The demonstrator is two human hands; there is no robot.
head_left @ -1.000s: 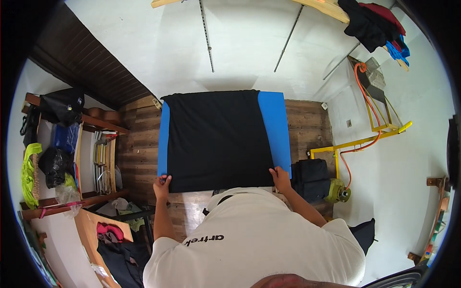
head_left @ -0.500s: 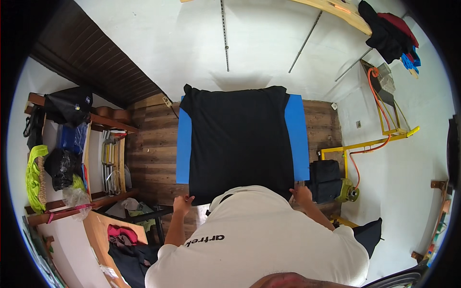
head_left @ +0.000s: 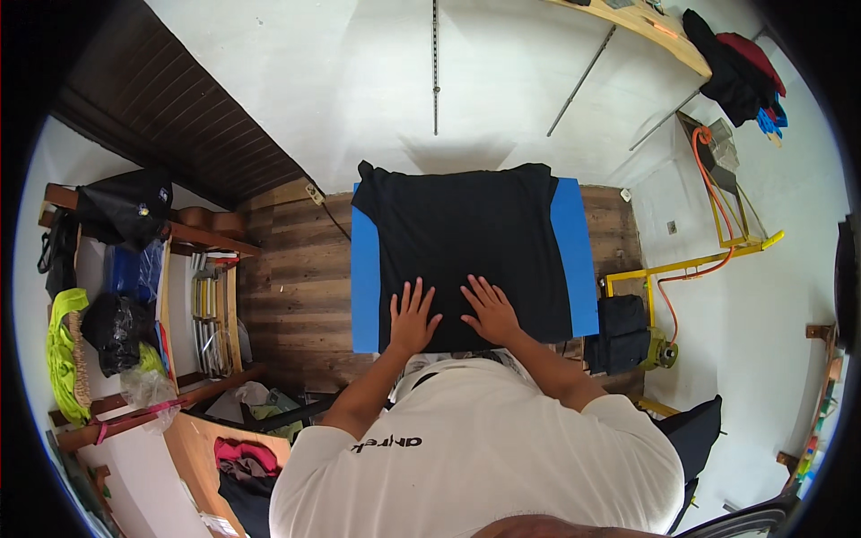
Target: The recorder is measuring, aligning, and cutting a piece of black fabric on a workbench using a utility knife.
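A black cloth garment point(head_left: 471, 224) lies spread over a blue board point(head_left: 578, 251), with blue showing along both sides and two bunched corners at its far edge. My left hand point(head_left: 413, 318) rests palm down with spread fingers on the lower left part of the cloth. To its right, my right hand point(head_left: 489, 314) lies likewise on the cloth, fingers apart. The cloth's near edge is partly hidden behind my hands and body.
Wooden shelves point(head_left: 229, 233) with bags and clothes stand left, above wood flooring point(head_left: 296, 260). A yellow metal frame point(head_left: 673, 273) with an orange hose and black bags point(head_left: 619, 332) is right. A high shelf point(head_left: 655, 27) holds draped clothes.
Both hands have left the cloth's near corners and moved inward onto its surface, fingers now spread. The cloth sits differently on the board, its far corners now jutting out over the blue.
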